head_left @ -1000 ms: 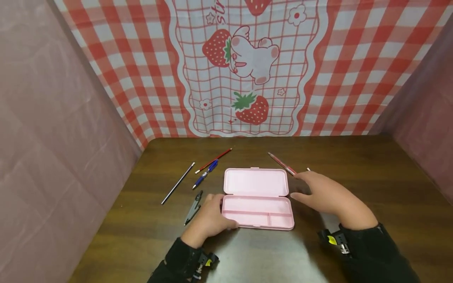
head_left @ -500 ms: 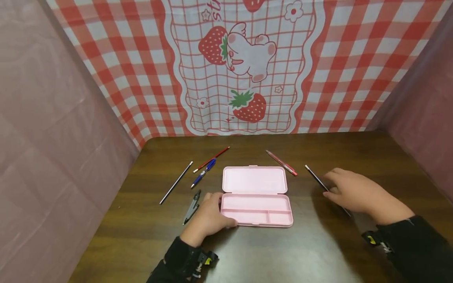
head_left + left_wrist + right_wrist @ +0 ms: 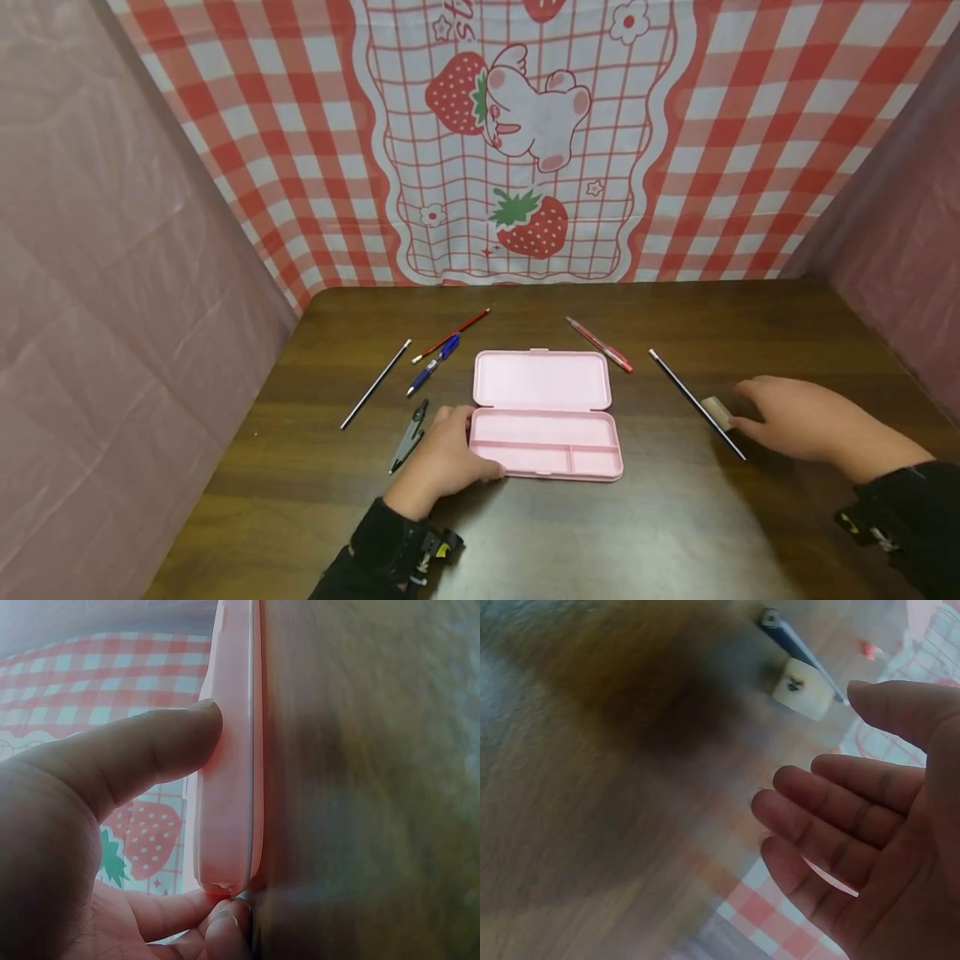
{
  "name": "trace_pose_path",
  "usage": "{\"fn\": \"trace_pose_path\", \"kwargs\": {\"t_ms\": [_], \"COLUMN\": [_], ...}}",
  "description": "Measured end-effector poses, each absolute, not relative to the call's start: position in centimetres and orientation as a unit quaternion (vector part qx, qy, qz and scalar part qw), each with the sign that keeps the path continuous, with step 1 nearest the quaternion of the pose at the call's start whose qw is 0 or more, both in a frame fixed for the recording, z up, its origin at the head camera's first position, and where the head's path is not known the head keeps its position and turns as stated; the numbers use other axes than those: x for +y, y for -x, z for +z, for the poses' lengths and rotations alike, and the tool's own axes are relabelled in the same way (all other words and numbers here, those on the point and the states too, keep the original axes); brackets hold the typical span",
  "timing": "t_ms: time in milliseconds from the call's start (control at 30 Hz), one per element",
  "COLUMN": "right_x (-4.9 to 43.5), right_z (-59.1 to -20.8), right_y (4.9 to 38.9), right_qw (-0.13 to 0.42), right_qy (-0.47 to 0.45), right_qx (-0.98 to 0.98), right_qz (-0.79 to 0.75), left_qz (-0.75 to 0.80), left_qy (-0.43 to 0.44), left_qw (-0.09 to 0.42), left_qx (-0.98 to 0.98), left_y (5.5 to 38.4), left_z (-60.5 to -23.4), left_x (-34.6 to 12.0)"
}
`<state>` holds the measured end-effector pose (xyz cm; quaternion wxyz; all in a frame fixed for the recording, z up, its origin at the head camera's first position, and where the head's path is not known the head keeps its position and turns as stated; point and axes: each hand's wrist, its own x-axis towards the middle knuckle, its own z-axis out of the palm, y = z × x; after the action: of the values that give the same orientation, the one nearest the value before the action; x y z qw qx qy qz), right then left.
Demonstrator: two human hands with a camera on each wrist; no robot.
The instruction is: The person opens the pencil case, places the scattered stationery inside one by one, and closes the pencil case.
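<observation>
A pink pencil case (image 3: 546,422) lies with its lid up at the middle of the table. My left hand (image 3: 442,458) grips its left end; in the left wrist view the thumb (image 3: 165,742) lies along the front side and the fingers bend around the end. Over on the right, my right hand (image 3: 795,421) is just beside a small pale eraser (image 3: 717,413), fingers apart and holding nothing. That eraser touches or nearly touches a dark striped pencil (image 3: 686,392). The right wrist view shows a gap between the hand and the eraser (image 3: 806,690).
Left of the case lie a compass (image 3: 408,437), a blue pen (image 3: 432,367), a red pencil (image 3: 457,333) and another dark striped pencil (image 3: 377,383). Behind its right side is a red pen (image 3: 600,343). A checked cloth (image 3: 525,142) hangs behind the table.
My right hand has moved rightward, away from the case and past the right-hand dark pencil, uncovering that pencil and the eraser. The left hand stays on the case.
</observation>
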<state>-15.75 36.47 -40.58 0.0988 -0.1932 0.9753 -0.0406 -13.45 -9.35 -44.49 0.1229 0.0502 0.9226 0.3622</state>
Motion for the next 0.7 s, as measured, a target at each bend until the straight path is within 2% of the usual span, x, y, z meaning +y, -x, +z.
{"fn": "trace_pose_path", "kwargs": {"t_ms": [567, 700], "right_x": [34.9, 34.8], "right_z": [-41.3, -41.6], "right_y": [16.9, 17.1], "right_qw": [0.131, 0.121], "right_qy": [0.197, 0.196], "right_qx": [0.968, 0.968], "right_qz": [-0.083, -0.097], "left_qz": [0.363, 0.364], "left_qy": [-0.045, -0.043], "left_qw": [0.128, 0.13], "left_qx": [0.922, 0.921], "left_y": [13.5, 13.5], "left_z": [-44.4, -44.5], "left_x": [-9.4, -9.5]}}
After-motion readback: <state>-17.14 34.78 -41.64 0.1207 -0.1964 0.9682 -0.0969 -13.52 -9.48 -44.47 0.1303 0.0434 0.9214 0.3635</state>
